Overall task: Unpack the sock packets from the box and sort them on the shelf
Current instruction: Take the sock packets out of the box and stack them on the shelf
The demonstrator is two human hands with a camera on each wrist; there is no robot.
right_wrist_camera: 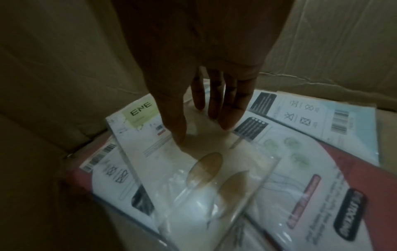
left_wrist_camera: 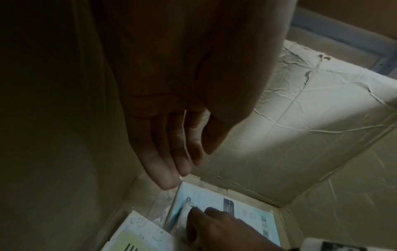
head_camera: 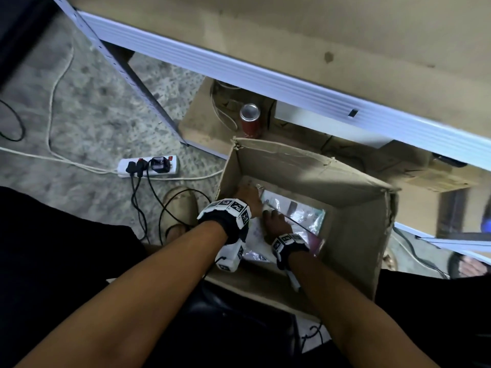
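An open cardboard box [head_camera: 305,166] stands on the floor in front of the shelf. Several flat sock packets [head_camera: 297,211] in clear plastic lie on its bottom. Both hands reach deep inside. My left hand [head_camera: 247,193] hangs by the far left corner with straight fingers [left_wrist_camera: 163,176], against a thin clear plastic edge. My right hand [head_camera: 276,221] lies with straight fingers [right_wrist_camera: 225,118] on a white packet [right_wrist_camera: 150,135] with a green label. That packet overlaps a red packet [right_wrist_camera: 354,163] and a pale blue packet [right_wrist_camera: 354,122]. The pale blue packet [left_wrist_camera: 247,208] shows under the right hand [left_wrist_camera: 214,224].
The metal shelf rail [head_camera: 265,73] runs diagonally above the box, with a brown board [head_camera: 318,35] behind it. A red can [head_camera: 250,120] stands on the low shelf just beyond the box. A power strip [head_camera: 147,167] and cables lie left, near a sandalled foot [head_camera: 180,205].
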